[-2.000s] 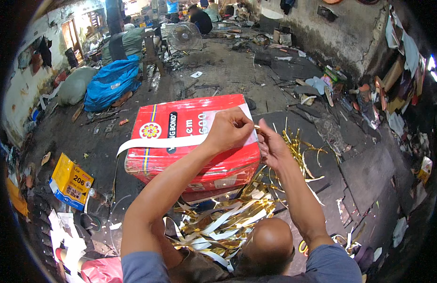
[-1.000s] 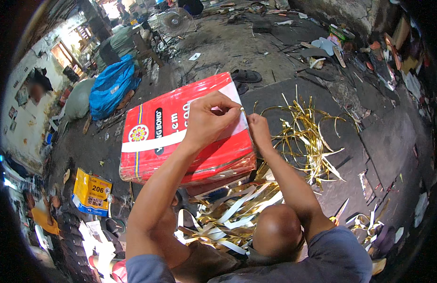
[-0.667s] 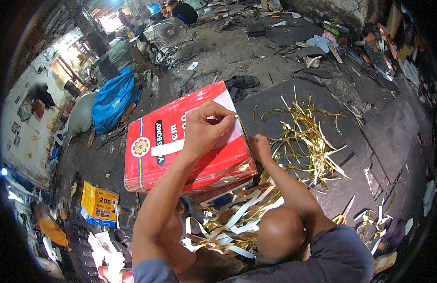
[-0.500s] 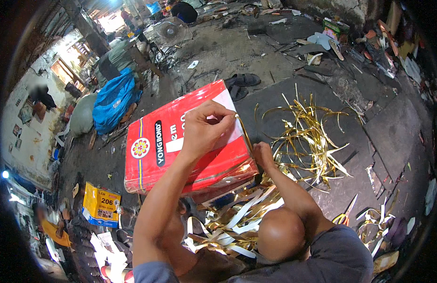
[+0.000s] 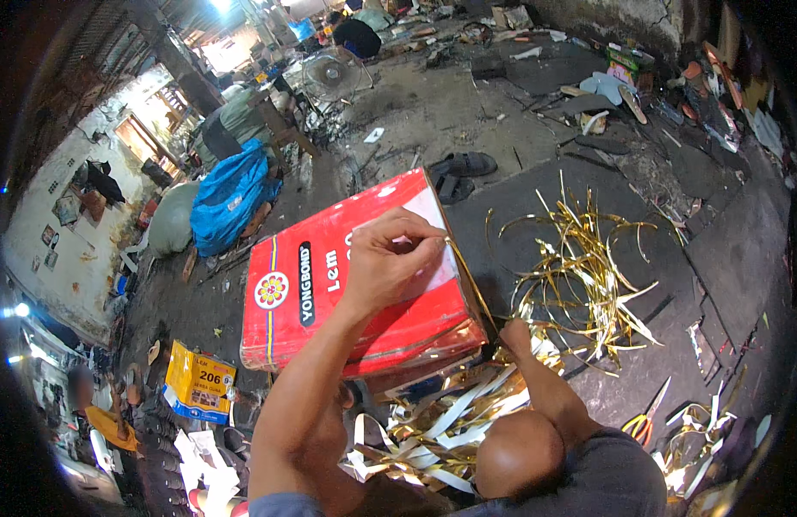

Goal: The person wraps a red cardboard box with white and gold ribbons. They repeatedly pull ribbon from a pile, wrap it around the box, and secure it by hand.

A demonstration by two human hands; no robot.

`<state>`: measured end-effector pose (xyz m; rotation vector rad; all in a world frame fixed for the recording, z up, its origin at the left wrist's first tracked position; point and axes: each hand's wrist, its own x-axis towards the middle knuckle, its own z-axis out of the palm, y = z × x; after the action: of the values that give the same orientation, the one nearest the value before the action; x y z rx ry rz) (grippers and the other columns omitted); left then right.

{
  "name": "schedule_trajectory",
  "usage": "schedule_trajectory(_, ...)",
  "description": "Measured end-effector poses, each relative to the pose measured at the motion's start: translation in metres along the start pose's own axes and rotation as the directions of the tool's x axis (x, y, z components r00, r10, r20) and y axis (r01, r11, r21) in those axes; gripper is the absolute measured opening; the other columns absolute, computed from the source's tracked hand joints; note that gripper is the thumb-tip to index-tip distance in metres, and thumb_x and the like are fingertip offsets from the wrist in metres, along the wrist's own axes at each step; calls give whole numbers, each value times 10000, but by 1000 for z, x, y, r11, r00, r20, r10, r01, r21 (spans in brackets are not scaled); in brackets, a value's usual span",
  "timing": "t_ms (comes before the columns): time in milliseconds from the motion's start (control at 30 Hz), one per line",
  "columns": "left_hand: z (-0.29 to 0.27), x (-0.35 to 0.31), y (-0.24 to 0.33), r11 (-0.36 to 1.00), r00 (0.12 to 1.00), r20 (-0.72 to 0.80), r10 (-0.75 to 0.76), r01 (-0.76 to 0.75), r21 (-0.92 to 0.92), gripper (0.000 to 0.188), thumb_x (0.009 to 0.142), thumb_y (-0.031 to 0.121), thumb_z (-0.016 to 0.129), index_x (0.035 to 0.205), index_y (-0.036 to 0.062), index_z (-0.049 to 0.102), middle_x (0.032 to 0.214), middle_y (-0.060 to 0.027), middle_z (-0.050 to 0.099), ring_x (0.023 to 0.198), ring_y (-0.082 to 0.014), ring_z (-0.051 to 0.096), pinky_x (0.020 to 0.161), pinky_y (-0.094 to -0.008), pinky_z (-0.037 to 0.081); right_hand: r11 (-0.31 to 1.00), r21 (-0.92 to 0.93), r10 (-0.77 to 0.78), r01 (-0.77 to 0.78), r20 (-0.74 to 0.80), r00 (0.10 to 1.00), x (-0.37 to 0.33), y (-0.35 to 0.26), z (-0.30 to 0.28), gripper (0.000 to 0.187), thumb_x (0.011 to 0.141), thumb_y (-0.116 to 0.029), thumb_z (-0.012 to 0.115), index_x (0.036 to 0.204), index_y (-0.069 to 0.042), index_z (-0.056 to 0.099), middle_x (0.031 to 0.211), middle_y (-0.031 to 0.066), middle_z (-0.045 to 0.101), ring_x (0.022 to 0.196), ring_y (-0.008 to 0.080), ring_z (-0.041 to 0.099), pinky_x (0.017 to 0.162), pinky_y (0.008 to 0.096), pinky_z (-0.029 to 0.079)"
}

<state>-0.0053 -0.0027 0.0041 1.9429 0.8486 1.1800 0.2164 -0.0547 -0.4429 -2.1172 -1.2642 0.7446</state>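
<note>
Red cardboard, shiny on its faces, makes up the large box (image 5: 325,297) near the middle of the view, sitting at a slant with a round flower emblem toward its nine o'clock end and a pale panel toward two o'clock.

The left hand (image 5: 390,263) is over the top of the box, thumb and forefinger pinched together at the edge facing three o'clock. They grip a thin gold strip (image 5: 471,280), which runs from those fingertips down along that edge toward five o'clock. At four o'clock from the box, the right hand (image 5: 516,339) is curled closed around the strip's lower end, just beside the box corner; its fingertips are hidden.

Around the box, a loose tangle of gold strips (image 5: 592,276) lies at three o'clock on dark sheeting. White and gold ribbons (image 5: 450,418) are heaped at five o'clock, by the person's bent knee (image 5: 519,452). Scissors (image 5: 646,414) with orange-yellow handles lie at four o'clock. Dark sandals (image 5: 467,165) rest between one and two o'clock, a blue bag (image 5: 230,207) slumps at ten, a yellow and blue carton (image 5: 200,382) lies at eight, and a fan (image 5: 336,76) stands well apart at twelve.
</note>
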Motion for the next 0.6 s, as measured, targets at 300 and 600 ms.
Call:
schedule_trajectory(300,-12,-8,6,812,898,143,416,-438,387,253,842,-39,777,1064,80,802,950,-86,723,804,-172,699,664,-285,560,988,-157,-11,8,-22,1000,-5,-5,-19,287,876,-141,621,1021,104,659,1007,343,709,961,482,722,846,560,583)
schedule_trajectory(600,-19,-9,-1,845,911,197,362,-410,343,308,832,5,727,1128,65,789,1062,-96,737,957,-251,695,869,-371,550,981,-191,53,-45,36,998,15,23,-41,365,897,-229,576,1105,61,648,1079,367,690,965,525,700,859,576,574)
